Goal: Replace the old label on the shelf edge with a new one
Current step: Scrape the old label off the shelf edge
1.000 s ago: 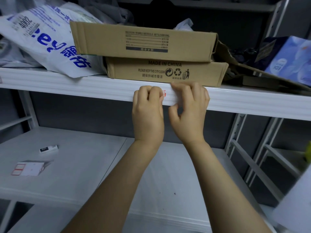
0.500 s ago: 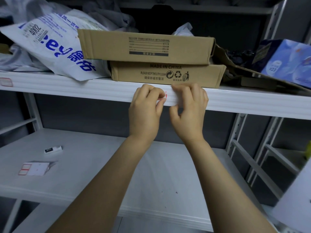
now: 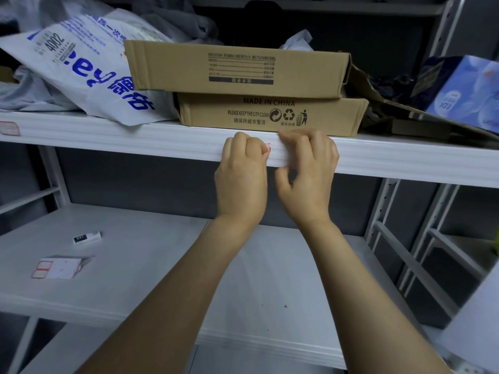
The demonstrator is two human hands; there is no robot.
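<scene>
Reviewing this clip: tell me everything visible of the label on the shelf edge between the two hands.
Only a small piece of the label shows: white paper with a red border, on the front of the white shelf edge. The left hand covers the rest with curled fingers; the right hand rests just beside it. Any writing is hidden.

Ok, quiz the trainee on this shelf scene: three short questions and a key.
1. True or false: the left hand pinches a red-edged label at the shelf edge.
2. The sheet of spare labels lies: A on the lower shelf; B on the floor; C on a hook.
3. How many cardboard boxes are stacked on the shelf just above that label?
Key: 1 true; 2 A; 3 two.
</scene>
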